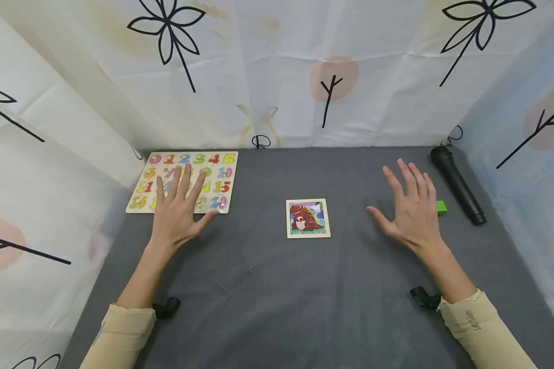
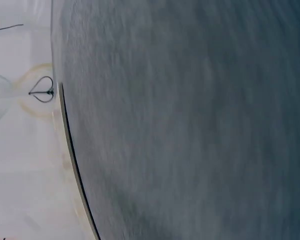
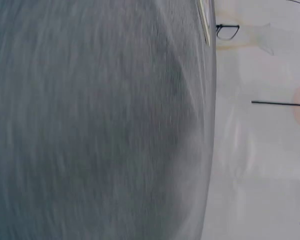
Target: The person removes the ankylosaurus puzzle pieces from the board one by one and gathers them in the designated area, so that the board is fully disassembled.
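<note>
In the head view my left hand (image 1: 176,215) is spread with straight fingers over the lower part of a number puzzle board (image 1: 134,204); whether it touches the board I cannot tell. Colourful numerals sit in rows on that board, some hidden behind the fingers. On the right, my right hand (image 1: 413,212) has its fingers extended and thumb out, holding nothing. Between the hands lies a small square picture puzzle (image 1: 308,219) showing a reddish-brown dinosaur. Just beyond the right hand, a bright green block (image 1: 441,207) is partly covered by it.
A black microphone (image 1: 459,184) lies slantwise near the right edge of the grey table (image 1: 277,307). White curtains (image 1: 277,77) with black plant drawings surround the table at the back and sides. The left wrist view shows the board's edge (image 2: 75,160) close up.
</note>
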`<move>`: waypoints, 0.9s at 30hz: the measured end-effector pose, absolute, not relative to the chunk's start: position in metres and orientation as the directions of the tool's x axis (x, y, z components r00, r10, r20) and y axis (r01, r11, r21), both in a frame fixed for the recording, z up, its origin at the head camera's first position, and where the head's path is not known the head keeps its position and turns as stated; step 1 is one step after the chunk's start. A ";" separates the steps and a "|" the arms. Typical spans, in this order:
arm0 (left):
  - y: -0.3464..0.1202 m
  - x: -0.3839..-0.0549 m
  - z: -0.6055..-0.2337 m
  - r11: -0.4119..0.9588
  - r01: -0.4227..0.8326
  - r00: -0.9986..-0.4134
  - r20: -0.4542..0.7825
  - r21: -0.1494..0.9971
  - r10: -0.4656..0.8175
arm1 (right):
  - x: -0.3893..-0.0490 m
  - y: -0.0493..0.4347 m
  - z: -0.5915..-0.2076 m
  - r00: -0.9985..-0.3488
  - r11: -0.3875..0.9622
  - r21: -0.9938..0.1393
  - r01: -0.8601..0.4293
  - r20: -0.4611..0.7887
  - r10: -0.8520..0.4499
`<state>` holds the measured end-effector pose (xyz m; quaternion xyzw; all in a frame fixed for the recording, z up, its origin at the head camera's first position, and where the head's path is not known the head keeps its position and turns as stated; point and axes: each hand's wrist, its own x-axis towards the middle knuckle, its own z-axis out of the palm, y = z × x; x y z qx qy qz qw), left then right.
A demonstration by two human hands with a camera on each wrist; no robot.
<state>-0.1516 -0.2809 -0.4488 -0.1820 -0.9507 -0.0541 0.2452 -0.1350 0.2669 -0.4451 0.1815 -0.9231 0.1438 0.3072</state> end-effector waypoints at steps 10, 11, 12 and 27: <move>-0.246 -0.144 -0.451 0.877 0.443 -0.836 0.440 0.187 0.328 | -0.132 0.228 -0.455 -0.755 0.770 -0.352 -0.532 0.608 -0.244; -0.241 -0.143 -0.451 0.864 0.449 -0.844 0.424 0.226 0.328 | -0.132 0.223 -0.456 -0.771 0.741 -0.402 -0.538 0.589 -0.241; -0.235 -0.142 -0.451 0.853 0.452 -0.854 0.403 0.262 0.328 | -0.132 0.218 -0.456 -0.790 0.708 -0.456 -0.539 0.565 -0.237; -0.139 -0.123 -0.474 0.649 0.408 -0.895 0.138 0.642 0.425 | -0.158 0.151 -0.456 -0.922 0.335 -0.914 -0.230 0.094 -0.376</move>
